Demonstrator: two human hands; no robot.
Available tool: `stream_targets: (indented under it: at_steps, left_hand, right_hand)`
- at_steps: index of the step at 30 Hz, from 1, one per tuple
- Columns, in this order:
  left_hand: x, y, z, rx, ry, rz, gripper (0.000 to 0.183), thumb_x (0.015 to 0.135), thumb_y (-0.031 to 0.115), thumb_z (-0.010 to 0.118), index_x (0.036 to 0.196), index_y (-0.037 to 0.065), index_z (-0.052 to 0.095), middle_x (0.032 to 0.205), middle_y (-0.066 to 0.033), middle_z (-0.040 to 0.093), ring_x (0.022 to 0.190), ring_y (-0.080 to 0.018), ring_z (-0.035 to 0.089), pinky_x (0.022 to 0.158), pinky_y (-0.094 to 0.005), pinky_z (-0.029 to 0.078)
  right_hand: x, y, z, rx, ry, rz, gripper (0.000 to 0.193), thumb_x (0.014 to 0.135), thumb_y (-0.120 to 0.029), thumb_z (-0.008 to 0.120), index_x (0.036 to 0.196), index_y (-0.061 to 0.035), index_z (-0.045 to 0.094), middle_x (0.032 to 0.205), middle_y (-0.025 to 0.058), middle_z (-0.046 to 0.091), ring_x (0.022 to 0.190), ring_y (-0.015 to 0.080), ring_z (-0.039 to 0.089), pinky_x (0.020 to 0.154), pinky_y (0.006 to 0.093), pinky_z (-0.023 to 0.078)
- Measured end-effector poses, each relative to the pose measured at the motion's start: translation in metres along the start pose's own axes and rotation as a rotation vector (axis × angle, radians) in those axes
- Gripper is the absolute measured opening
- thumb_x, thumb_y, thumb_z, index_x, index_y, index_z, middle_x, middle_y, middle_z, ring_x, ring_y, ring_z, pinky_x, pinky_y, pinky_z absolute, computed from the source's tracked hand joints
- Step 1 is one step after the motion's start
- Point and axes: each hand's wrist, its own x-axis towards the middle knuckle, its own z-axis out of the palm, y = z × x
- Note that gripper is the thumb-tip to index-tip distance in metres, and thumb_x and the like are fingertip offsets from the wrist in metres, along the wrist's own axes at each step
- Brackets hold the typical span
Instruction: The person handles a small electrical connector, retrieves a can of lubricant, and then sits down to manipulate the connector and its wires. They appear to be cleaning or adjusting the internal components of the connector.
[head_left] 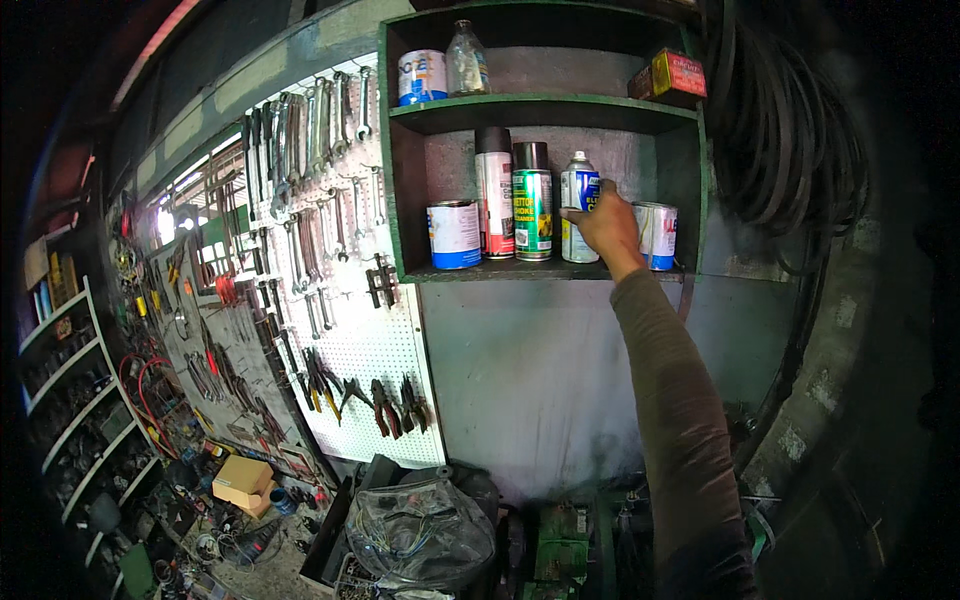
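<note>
My right hand reaches up to the lower shelf of a wall cabinet. Its thumb lies across the front of a blue and silver spray can, and the fingers curl around the can's right side, partly hidden. The can has a pale nozzle with no cap and stands upright at shelf level. To its left are a green spray can with a black cap and a taller white and red spray can. A white and blue paint tin stands at the left, and another tin is beside my wrist. My left hand is out of view.
The green-edged cabinet also holds a tin, a glass bottle and a red box above. Wrenches and pliers hang on a white pegboard at left. Black belts or hoses hang right. A plastic-covered bundle sits below.
</note>
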Motion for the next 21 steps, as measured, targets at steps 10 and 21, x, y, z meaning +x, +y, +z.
stream_targets:
  at_steps: [10, 21]
  left_hand:
    - [-0.001, 0.02, 0.05, 0.234, -0.052, -0.077, 0.022, 0.087, 0.026, 0.066, 0.101, 0.01, 0.074, 0.095, -0.0049, 0.071, 0.088, -0.02, 0.065, 0.072, -0.0354, 0.052]
    - [-0.003, 0.012, 0.055, 0.409, -0.099, -0.085, 0.026, 0.085, 0.034, 0.069, 0.102, 0.016, 0.075, 0.102, -0.0028, 0.073, 0.093, -0.021, 0.067, 0.075, -0.0375, 0.053]
  right_hand:
    - [0.066, 0.025, -0.02, 0.104, 0.108, 0.0, 0.073, 0.068, -0.041, 0.089, 0.118, 0.0045, 0.062, 0.113, 0.0246, 0.07, 0.104, 0.0366, 0.07, 0.089, 0.0431, 0.055]
    - [0.054, 0.03, -0.043, 0.207, 0.041, -0.028, 0.075, 0.067, -0.038, 0.091, 0.12, 0.0066, 0.062, 0.111, 0.0236, 0.071, 0.099, 0.0319, 0.072, 0.088, 0.0406, 0.055]
